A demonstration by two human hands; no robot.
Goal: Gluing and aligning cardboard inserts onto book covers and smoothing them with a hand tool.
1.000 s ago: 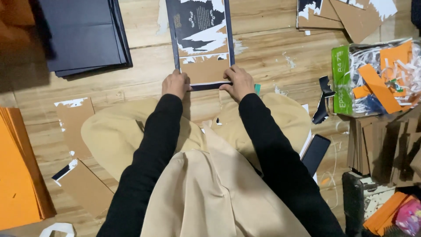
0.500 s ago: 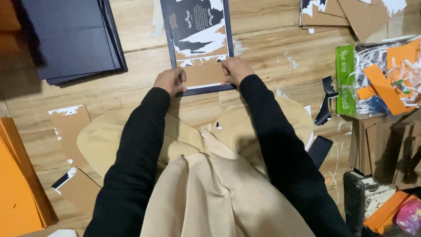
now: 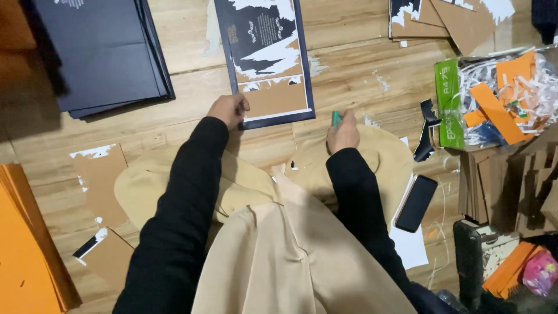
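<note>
A dark board [image 3: 264, 58] with a torn black-and-white printed skin and bare brown cardboard lies on the wooden floor in front of me. My left hand [image 3: 229, 109] rests with curled fingers on its near left corner. My right hand [image 3: 344, 132] is off the board, to the right of its near edge, closed around a small green tool [image 3: 336, 118] that sticks up from the fist. My knees in beige trousers sit just below both hands.
A stack of dark sheets [image 3: 102, 52] lies at the far left, orange sheets [image 3: 23, 244] at the near left. Torn cardboard pieces [image 3: 99, 174] lie by my left knee. A black phone [image 3: 416, 203] rests at right, beside a box of paper scraps [image 3: 500, 99].
My right hand has left the board's near edge, moved right and closed on the green tool. The left hand stays at the board's corner. The view has shifted slightly.
</note>
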